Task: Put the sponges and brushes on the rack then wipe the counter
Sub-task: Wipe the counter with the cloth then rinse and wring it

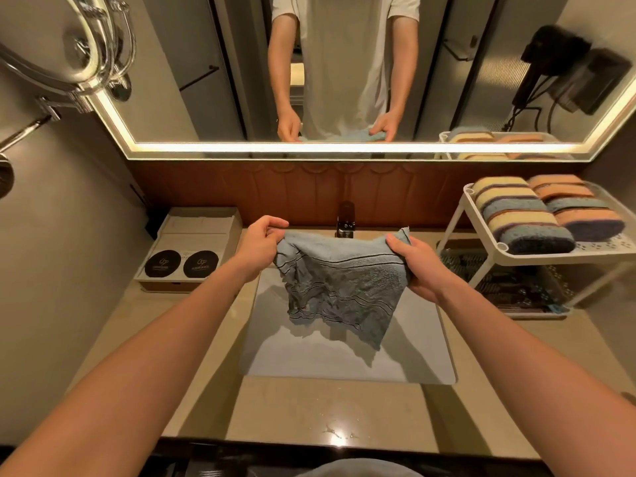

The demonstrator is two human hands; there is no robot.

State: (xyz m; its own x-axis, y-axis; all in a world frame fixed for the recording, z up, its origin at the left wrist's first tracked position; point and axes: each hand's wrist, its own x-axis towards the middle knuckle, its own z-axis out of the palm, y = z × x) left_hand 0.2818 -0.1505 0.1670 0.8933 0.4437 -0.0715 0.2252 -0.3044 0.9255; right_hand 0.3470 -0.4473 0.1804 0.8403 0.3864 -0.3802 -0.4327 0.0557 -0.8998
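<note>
Left hand (pixel 260 244), right hand (pixel 418 266): crumpled striped terry cloth (pixel 340 287) between

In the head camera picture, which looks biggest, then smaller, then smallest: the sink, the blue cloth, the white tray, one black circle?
1. sink
2. blue cloth, though it hangs crumpled and nearer the camera, so its place above the tray is unsure
3. white tray
4. black circle, clearly smallest
</note>
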